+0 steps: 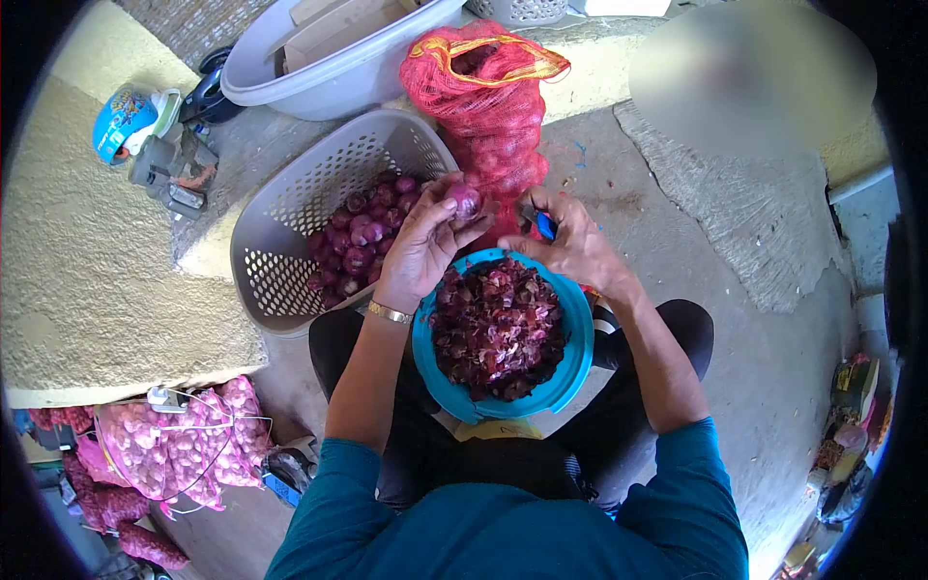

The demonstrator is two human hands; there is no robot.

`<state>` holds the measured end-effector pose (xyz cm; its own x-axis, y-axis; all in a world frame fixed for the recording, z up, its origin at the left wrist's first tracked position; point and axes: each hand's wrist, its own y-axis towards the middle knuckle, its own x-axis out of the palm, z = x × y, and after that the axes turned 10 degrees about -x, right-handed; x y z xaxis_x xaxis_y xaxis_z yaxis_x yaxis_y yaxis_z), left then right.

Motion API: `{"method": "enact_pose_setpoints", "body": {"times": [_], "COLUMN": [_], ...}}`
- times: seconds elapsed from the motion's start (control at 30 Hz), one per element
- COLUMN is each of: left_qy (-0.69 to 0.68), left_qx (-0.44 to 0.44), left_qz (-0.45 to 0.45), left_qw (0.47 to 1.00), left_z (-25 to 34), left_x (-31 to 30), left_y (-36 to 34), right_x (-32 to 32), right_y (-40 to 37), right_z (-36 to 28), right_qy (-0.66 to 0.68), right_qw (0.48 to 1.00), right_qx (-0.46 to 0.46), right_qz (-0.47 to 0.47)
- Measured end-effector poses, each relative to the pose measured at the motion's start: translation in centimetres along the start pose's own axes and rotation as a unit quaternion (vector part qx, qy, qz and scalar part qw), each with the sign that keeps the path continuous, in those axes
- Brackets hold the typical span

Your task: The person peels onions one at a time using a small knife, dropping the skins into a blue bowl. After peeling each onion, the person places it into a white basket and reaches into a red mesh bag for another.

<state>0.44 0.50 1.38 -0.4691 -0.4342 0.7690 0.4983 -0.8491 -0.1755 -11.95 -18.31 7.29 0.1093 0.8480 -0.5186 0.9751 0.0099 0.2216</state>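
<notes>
Teal sleeves [503, 522] cover both my arms, and a round teal plastic bowl [580, 338] sits on my lap, filled with red-purple onion skins [498, 329]. Just above its far rim, my left hand [425, 242] is closed around a small purple onion [467, 201], held at the fingertips. My right hand [570, 242], close beside it, grips a blue-handled knife [546, 225]; the blade is hidden. A grey perforated plastic basket [280, 222] holding peeled onions [358, 237] stands to the left. A red mesh sack [483, 106] stands just behind my hands.
</notes>
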Motion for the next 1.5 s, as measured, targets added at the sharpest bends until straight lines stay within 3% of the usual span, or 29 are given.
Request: {"method": "enact_pose_setpoints", "body": {"times": [0.1, 0.17, 0.37, 0.7, 0.77, 0.87, 1.1, 1.27, 1.5], "left_qy": [-0.002, -0.006, 0.041, 0.011, 0.011, -0.004, 0.081, 0.095, 0.170], "left_qx": [-0.006, -0.006, -0.018, 0.017, 0.032, 0.051, 0.074, 0.103, 0.127], "left_qz": [-0.024, -0.050, -0.019, -0.019, -0.004, 0.041, 0.072, 0.098, 0.163], "left_qw": [1.000, 0.999, 0.999, 1.000, 0.999, 0.998, 0.991, 0.985, 0.963], "left_z": [-0.7, -1.1, -1.5, -1.9, -2.0, -2.0, -2.5, -3.2, -3.5], "left_x": [-0.5, -0.5, -0.1, -1.4, -1.7, -0.8, -0.5, 0.2, 0.9], "left_y": [0.2, 0.2, 0.2, 0.8, 0.9, 0.6, 0.5, 0.6, 0.6], "right_x": [1.3, 2.1, 3.1, 2.8, 2.7, 3.5, 3.8, 3.9, 3.8], "right_y": [0.6, 1.2, 1.6, 1.6, 1.3, 1.3, 1.6, 1.6, 1.4], "right_z": [0.3, 1.6, 2.4, 2.5, 1.2, 2.1, 3.3, 3.2, 2.8], "right_qy": [-0.001, 0.003, 0.036, 0.084, 0.091, 0.049, 0.059, -0.030, -0.015], "right_qw": [0.996, 0.972, 0.968, 0.969, 0.979, 0.978, 0.977, 0.970, 0.979], "right_qx": [0.065, -0.134, -0.184, -0.163, 0.010, -0.056, -0.107, -0.173, -0.107], "right_qz": [0.063, 0.192, 0.168, 0.166, 0.180, 0.194, 0.176, 0.168, 0.172]}}
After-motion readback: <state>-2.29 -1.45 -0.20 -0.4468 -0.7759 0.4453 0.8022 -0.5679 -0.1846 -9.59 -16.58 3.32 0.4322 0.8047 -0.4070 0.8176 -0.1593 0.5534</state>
